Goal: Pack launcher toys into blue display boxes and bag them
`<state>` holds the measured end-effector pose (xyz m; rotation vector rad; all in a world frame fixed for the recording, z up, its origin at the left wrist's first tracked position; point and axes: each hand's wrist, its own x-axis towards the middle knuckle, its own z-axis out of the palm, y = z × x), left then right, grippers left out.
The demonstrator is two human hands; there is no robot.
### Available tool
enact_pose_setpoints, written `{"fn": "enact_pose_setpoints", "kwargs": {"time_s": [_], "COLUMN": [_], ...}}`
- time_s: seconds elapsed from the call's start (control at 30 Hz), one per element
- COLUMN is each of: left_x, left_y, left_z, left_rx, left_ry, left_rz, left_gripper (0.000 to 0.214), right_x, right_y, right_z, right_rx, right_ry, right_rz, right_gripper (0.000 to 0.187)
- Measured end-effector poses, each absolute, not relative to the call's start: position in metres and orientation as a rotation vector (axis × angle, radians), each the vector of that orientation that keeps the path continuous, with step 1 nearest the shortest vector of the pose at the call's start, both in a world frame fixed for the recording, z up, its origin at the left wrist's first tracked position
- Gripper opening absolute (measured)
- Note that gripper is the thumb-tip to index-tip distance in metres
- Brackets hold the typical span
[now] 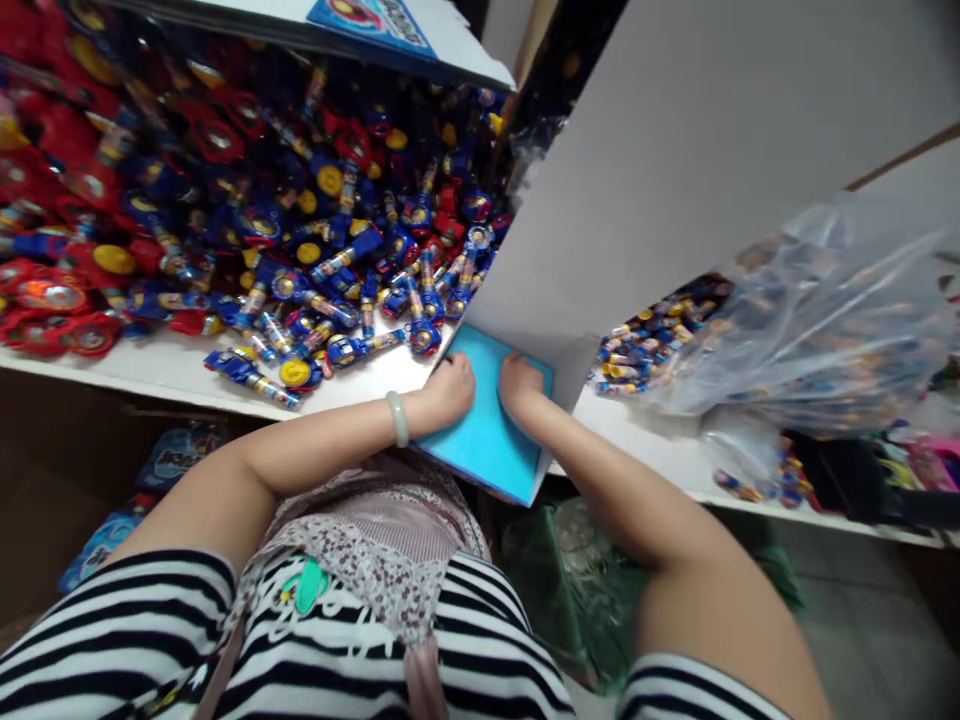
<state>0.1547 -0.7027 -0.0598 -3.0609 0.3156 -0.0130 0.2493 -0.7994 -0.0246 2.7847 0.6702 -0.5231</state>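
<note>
A bright blue box (501, 425) with thin white side edges lies at the front of the white worktop, close to my body. My left hand (450, 388), with a pale green bangle at the wrist, is closed at the box's left edge. A small dark bit shows by its fingers; I cannot make out what it is. Over the box's back right part, my right hand (520, 384) is closed with curled fingers against it. The fingertips of both hands are mostly hidden.
Blue toys with candy-like tubes (330, 300) and red ones (64, 300) are heaped at the left under a white shelf (465, 55). A tall white panel (645, 150) rises behind the box. Small tubes (645, 345) and a clear plastic bag (817, 320) lie right. Green bins (547, 590) stand below.
</note>
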Motion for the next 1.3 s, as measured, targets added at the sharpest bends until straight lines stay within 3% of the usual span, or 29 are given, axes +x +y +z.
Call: {"fn": "enact_pose_setpoints", "kwargs": {"time_s": [0.13, 0.27, 0.33, 0.43, 0.67, 0.8, 0.9, 0.97, 1.03, 1.07, 1.17, 1.27, 1.3], "left_x": [0.159, 0.122, 0.099, 0.091, 0.140, 0.127, 0.107, 0.081, 0.038, 0.012, -0.061, -0.097, -0.100], "left_y": [-0.705, -0.681, -0.674, -0.676, -0.673, -0.657, -0.607, -0.541, -0.458, -0.417, -0.321, -0.284, -0.283], "left_z": [-0.057, -0.059, -0.064, -0.075, -0.085, -0.071, -0.050, -0.036, -0.024, -0.020, -0.017, -0.031, -0.039], "left_rx": [-3.045, -3.117, -3.097, -3.098, -3.149, -3.125, -3.205, -3.449, -3.376, -3.169, -2.758, -2.604, -2.594], "left_ry": [0.258, 0.719, 0.943, 0.855, 0.828, 1.077, 1.267, 0.719, -0.797, -1.243, -1.842, -2.079, -2.111], "left_rz": [-0.026, -0.261, -0.349, -0.412, -0.335, -0.273, -0.445, -0.788, -1.125, -1.191, -1.182, -1.054, -1.010], "left_gripper": [0.042, 0.042, 0.053, 0.059, 0.050, 0.040, 0.036, 0.032, 0.026, 0.034, 0.055, 0.026, 0.026], "right_x": [0.238, 0.218, 0.209, 0.218, 0.264, 0.248, 0.239, 0.232, 0.219, 0.211, 0.180, 0.146, 0.135], "right_y": [-0.802, -0.825, -0.835, -0.836, -0.810, -0.816, -0.824, -0.820, -0.802, -0.784, -0.695, -0.565, -0.519], "right_z": [-0.020, -0.012, -0.024, -0.049, -0.075, -0.082, -0.075, -0.062, -0.043, -0.032, -0.003, 0.016, 0.020], "right_rx": [2.760, 2.740, 2.746, 2.790, 2.993, 3.101, 3.282, 3.409, 3.409, 3.349, 2.828, 2.315, 2.223], "right_ry": [0.597, 0.815, 0.922, 0.974, 0.859, 0.843, 0.961, 1.137, 1.433, 1.663, 2.430, 2.730, 2.753], "right_rz": [-0.444, -0.364, -0.320, -0.317, -0.295, -0.196, -0.050, 0.200, 0.367, 0.313, -0.188, -0.293, -0.250], "right_gripper": [0.054, 0.051, 0.055, 0.055, 0.059, 0.068, 0.077, 0.070, 0.047, 0.035, 0.022, 0.033, 0.035]}}
